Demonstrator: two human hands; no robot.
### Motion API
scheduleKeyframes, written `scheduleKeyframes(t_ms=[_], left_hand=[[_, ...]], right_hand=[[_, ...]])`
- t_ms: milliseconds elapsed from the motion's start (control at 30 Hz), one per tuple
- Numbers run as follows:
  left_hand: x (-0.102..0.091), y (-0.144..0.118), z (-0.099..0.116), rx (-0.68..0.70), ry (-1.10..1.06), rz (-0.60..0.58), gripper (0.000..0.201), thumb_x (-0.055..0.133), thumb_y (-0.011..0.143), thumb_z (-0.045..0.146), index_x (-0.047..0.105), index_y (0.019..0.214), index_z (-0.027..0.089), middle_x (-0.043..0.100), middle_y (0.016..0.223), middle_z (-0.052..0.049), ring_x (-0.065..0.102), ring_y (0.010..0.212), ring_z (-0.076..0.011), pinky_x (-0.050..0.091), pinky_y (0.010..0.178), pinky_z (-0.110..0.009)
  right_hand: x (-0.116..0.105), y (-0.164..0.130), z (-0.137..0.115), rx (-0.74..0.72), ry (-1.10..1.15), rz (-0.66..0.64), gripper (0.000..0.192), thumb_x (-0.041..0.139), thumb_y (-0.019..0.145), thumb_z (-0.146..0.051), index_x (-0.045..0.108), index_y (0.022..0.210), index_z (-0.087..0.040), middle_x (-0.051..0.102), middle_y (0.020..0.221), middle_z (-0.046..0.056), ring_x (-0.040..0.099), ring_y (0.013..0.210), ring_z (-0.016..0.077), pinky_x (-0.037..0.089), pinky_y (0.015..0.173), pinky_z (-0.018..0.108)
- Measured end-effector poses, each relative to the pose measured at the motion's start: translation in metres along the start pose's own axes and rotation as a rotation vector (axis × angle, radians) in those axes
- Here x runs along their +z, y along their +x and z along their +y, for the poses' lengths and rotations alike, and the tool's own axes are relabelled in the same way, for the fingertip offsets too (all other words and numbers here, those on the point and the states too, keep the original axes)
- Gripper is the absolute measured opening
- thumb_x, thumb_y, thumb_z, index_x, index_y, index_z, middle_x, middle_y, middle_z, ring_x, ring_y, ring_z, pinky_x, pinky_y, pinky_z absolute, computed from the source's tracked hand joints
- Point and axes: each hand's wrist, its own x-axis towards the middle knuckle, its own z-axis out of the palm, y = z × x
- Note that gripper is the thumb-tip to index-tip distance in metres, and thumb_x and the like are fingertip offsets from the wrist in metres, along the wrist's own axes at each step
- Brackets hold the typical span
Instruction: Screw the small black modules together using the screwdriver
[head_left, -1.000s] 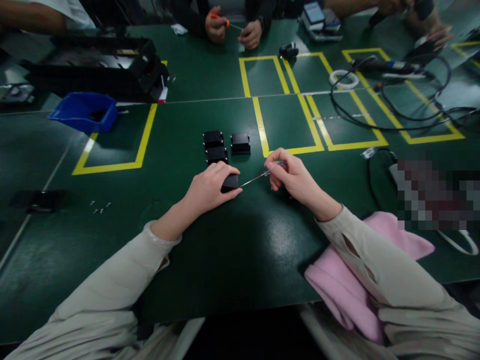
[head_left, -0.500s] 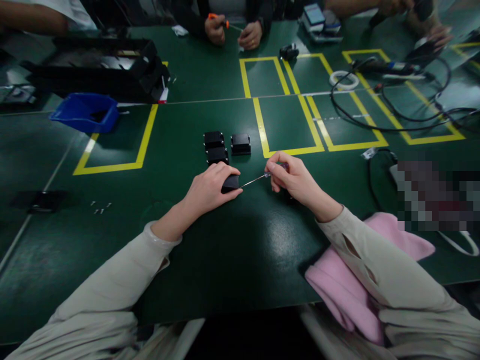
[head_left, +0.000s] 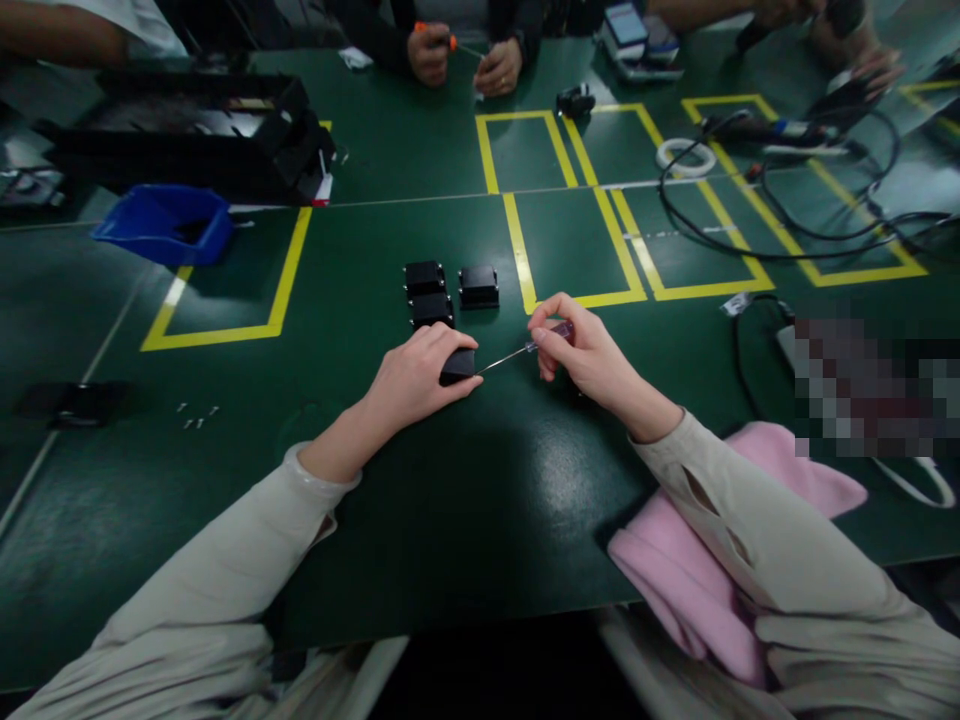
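My left hand (head_left: 416, 375) is closed around a small black box-shaped part (head_left: 458, 367), holding it on the green table. In my right hand (head_left: 577, 345) is a screwdriver (head_left: 504, 361) with a clear purplish handle. Its thin shaft points left, and the tip meets the right side of the black part near my left thumb. Just beyond my left hand, similar black parts with small bright screws at their corners sit in a short column (head_left: 424, 278), and another such part (head_left: 478, 286) stands to their right. Something dark under my right hand is mostly hidden.
Several loose screws (head_left: 196, 416) lie to the left. A blue bin (head_left: 166, 225) and black trays (head_left: 187, 140) stand at the back left. Pink cloth (head_left: 675, 560) lies under my right forearm. Cables (head_left: 780, 260) loop at the right. Across the table, another person's hands (head_left: 465, 65) hold an orange-handled screwdriver.
The whole view has shifted slightly. My right hand's fingers have moved a little on the handle, showing more of it. Both hands keep their hold.
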Motion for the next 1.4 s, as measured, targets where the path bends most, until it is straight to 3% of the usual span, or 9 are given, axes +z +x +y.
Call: scheduleKeyframes(t_ms=[167,367,533,733,933,1100,1300,1400], left_hand=[[0.0005,0.0003,-0.0007,0.002,0.003,0.002,0.037,0.069,0.098,0.045,0.062,0.126,0.023,0.07,0.124,-0.011,0.066,0.116,-0.0312,0.058,0.088,-0.042],[-0.0008,0.0009,0.0011,0.005,0.019,-0.01,0.036,0.07,0.097,0.043,0.062,0.126,0.021,0.07,0.124,-0.011,0.067,0.116,-0.0312,0.058,0.088,-0.042],[-0.0009,0.0005,0.0012,0.003,0.013,-0.007,0.036,0.069,0.098,0.044,0.062,0.125,0.022,0.07,0.123,-0.011,0.066,0.116,-0.0311,0.058,0.088,-0.042],[-0.0001,0.0006,0.0009,-0.001,0.015,-0.001,0.036,0.07,0.097,0.043,0.063,0.125,0.021,0.07,0.123,-0.011,0.067,0.116,-0.0317,0.058,0.087,-0.043],[0.0,0.0005,0.0003,0.005,0.009,-0.005,0.038,0.07,0.097,0.044,0.063,0.126,0.021,0.07,0.123,-0.011,0.067,0.115,-0.0321,0.058,0.088,-0.043],[0.0002,0.0005,-0.0004,0.01,0.015,0.004,0.037,0.071,0.097,0.043,0.062,0.126,0.022,0.07,0.123,-0.011,0.067,0.115,-0.0311,0.057,0.088,-0.042],[-0.0004,0.0005,0.0,0.007,0.015,-0.011,0.039,0.072,0.097,0.044,0.062,0.127,0.021,0.07,0.124,-0.011,0.067,0.116,-0.0319,0.058,0.088,-0.042],[0.0002,0.0006,0.0005,0.0,0.027,-0.006,0.039,0.073,0.097,0.044,0.063,0.127,0.021,0.07,0.124,-0.011,0.067,0.117,-0.032,0.058,0.089,-0.043]], right_hand=[[0.0007,-0.0007,-0.0018,0.031,-0.059,-0.001,0.038,0.069,0.102,-0.055,0.055,0.087,-0.022,0.043,0.045,-0.013,0.051,0.038,0.009,0.036,0.044,0.022],[0.0015,-0.0004,0.0007,-0.001,0.011,0.014,0.031,0.072,0.101,-0.046,0.053,0.095,-0.023,0.054,0.054,-0.011,0.056,0.044,0.0089,0.044,0.049,0.022],[0.0008,-0.0008,0.0014,0.027,-0.026,-0.013,0.037,0.068,0.102,-0.053,0.054,0.088,-0.022,0.043,0.045,-0.014,0.05,0.038,0.0084,0.037,0.044,0.022],[0.001,-0.0003,0.0014,0.0,0.014,-0.005,0.03,0.073,0.101,-0.045,0.053,0.099,-0.023,0.056,0.057,-0.011,0.057,0.046,0.0089,0.045,0.05,0.023],[-0.0003,0.0,0.0011,0.007,-0.026,-0.028,0.044,0.065,0.102,-0.062,0.056,0.089,-0.022,0.043,0.047,-0.013,0.052,0.039,0.0088,0.042,0.046,0.024],[0.0002,-0.0005,0.0014,-0.002,0.013,0.003,0.031,0.072,0.102,-0.049,0.054,0.098,-0.023,0.055,0.055,-0.012,0.056,0.045,0.0088,0.047,0.05,0.024],[0.0003,-0.0002,0.0007,0.023,-0.017,-0.016,0.041,0.069,0.101,-0.058,0.056,0.089,-0.021,0.045,0.046,-0.013,0.051,0.04,0.0085,0.042,0.047,0.024],[0.0005,0.0006,0.0028,0.003,0.016,-0.008,0.04,0.073,0.099,-0.057,0.055,0.094,-0.022,0.051,0.051,-0.012,0.054,0.042,0.0092,0.044,0.048,0.024]])
